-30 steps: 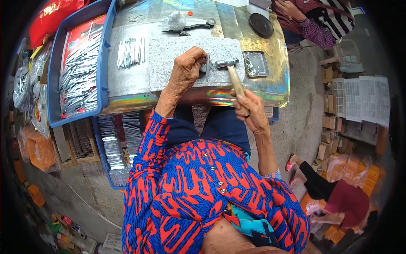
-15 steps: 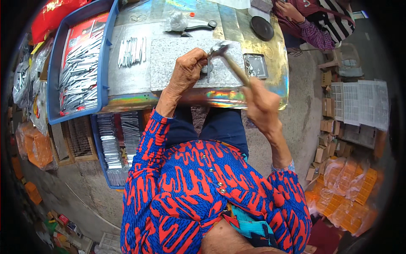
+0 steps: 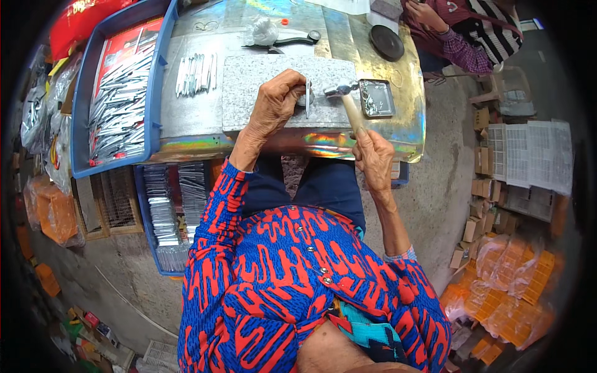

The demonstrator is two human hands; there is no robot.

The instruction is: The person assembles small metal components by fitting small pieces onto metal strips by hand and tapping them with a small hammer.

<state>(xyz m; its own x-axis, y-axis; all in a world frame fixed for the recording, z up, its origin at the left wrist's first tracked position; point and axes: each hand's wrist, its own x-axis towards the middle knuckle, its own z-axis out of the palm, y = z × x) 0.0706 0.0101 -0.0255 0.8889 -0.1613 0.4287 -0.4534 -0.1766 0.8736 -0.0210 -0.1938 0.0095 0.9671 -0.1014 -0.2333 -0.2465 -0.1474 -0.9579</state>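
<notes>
A red bag [image 3: 78, 28] bulges at ten o'clock on my feed, and a black round dish [image 3: 386, 42] sits at one. Toward two I see a co-worker's plaid sleeve [image 3: 467, 57]. At three I get white perforated panels [image 3: 522, 152], with cardboard boxes [image 3: 482, 155] just beside them. Orange crates [image 3: 535, 280] under clear plastic [image 3: 513, 252] lie at four; another wrapped orange crate [image 3: 57, 214] shows at nine.
</notes>
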